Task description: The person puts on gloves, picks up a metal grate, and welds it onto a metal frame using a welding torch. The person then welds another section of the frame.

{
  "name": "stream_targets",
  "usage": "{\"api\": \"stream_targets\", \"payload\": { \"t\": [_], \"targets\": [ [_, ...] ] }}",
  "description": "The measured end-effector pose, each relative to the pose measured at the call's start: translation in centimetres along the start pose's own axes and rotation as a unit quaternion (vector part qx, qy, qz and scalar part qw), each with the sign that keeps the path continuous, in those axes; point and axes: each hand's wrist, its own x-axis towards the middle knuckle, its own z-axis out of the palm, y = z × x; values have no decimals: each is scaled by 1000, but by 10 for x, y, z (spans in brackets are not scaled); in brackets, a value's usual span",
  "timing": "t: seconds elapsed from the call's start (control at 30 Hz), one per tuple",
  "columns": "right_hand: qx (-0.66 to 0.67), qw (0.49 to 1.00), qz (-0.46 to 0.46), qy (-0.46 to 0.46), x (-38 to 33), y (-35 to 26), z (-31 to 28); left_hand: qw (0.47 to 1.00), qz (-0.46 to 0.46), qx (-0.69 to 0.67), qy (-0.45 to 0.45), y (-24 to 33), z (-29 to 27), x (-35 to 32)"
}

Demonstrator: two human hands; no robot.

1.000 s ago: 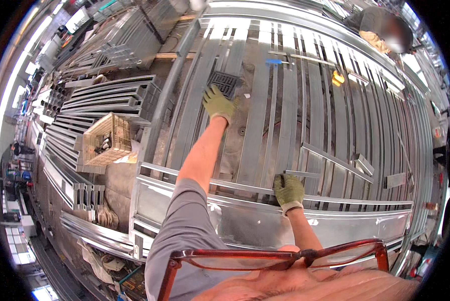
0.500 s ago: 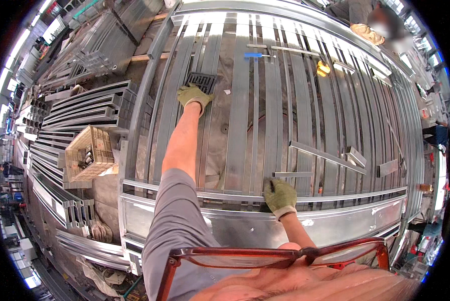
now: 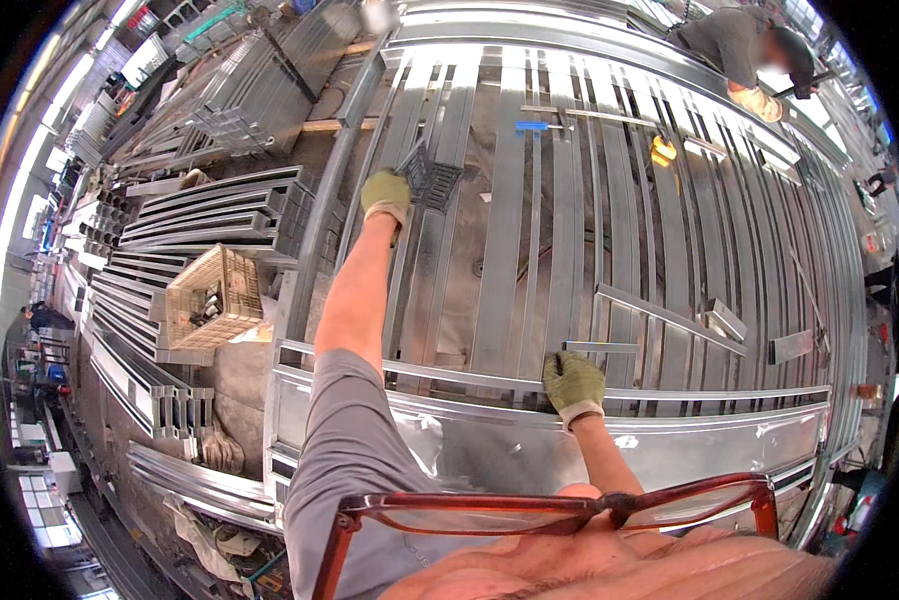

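Note:
My left hand [image 3: 385, 195], in a green work glove, grips the left edge of a dark slotted plastic basket [image 3: 435, 187]. The basket is tilted over the long grey metal bars [image 3: 449, 262] of the frame, and its inside cannot be made out. Closer in, my right hand [image 3: 574, 384], gloved in green too, is curled over the near metal rail [image 3: 469, 379]. Just beyond its fingers lies a short metal tube [image 3: 609, 347]. A longer square tube [image 3: 669, 318] rests aslant across the bars to the right.
Blue [image 3: 531, 126] and yellow [image 3: 662, 150] tools lie on the far bars. A beige crate [image 3: 212, 297] with small parts stands left, among stacked metal profiles [image 3: 204, 212]. Another person [image 3: 734, 45] bends over the far right corner. Short metal pieces [image 3: 791, 347] lie at right.
The basket has gone from lying nearly flat to tilted, its left side lifted by my left hand. My right hand stays on the near rail. The view has shifted slightly.

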Motion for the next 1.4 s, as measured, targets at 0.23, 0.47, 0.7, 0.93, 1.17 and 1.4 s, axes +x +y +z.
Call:
{"api": "stream_targets", "payload": {
  "t": [0.23,0.47,0.7,0.93,1.17,1.4],
  "targets": [
    [-5,999,39,-23,-11,4,-19,735,-163,-653,-81,-4,-75,-114],
    [323,939,-45,111,-16,49,3,687,-130,-681,-215,50,-205,-292],
    [666,726,-23,-169,-154,66,-116,732,-61,-556,-388,158,-301,-439],
    [653,746,74,-110,-345,165,-175,726,46,-480,-491,307,-322,-565],
    [728,660,125,135,-521,310,-206,586,108,-518,-614,480,-307,-710],
    [772,535,183,291,-613,413,-209,455,71,-536,-707,582,-299,-832]
  ]
}}
